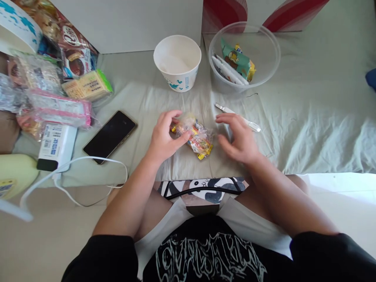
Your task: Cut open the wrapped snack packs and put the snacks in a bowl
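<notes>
A small clear bag of yellow and red wrapped candies (pixel 199 138) lies on the pale cloth in front of me. My left hand (pixel 164 138) pinches its left end between thumb and fingers. My right hand (pixel 239 138) hovers just right of the bag, fingers spread, holding nothing. A thin white tool (pixel 252 124) lies on the cloth behind my right hand. Farther back stand a white paper cup (pixel 177 64) with blue print, apparently empty, and a clear plastic bowl (pixel 266 58) holding several snack packets.
A black phone (pixel 110 136) lies at the left, beside a white power bank (pixel 55 147) with a white cable (pixel 88 160). A pile of snack packages (pixel 55 74) fills the far left. Red-and-white boxes (pixel 290 13) stand at the back.
</notes>
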Action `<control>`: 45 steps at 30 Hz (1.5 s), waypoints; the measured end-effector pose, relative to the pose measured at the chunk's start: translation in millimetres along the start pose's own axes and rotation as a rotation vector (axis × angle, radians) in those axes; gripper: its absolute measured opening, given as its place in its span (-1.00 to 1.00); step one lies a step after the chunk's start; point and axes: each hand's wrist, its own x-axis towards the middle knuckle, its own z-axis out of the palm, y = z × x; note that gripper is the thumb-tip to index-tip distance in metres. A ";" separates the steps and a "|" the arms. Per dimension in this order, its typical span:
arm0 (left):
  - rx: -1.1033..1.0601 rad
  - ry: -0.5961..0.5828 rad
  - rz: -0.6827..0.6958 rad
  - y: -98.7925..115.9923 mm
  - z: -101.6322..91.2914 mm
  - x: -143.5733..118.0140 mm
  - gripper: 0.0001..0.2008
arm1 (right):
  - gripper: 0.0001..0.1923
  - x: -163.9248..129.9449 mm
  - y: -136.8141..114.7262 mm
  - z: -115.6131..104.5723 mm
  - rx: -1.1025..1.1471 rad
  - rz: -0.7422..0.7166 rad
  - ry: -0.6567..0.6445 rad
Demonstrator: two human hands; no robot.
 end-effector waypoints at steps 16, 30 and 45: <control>0.114 0.178 -0.075 -35.7 -33.5 -1.2 -0.51 | -0.81 -9.8 14.8 -35.2 -0.223 0.296 0.372; -0.350 -0.029 -0.280 2.1 -21.4 3.0 -0.80 | -0.59 -15.2 -18.3 -3.9 -0.303 -0.129 -0.105; -0.056 0.151 -0.437 5.0 -22.2 16.0 -0.83 | -0.83 -17.0 -33.5 -12.0 -0.073 -0.529 -0.202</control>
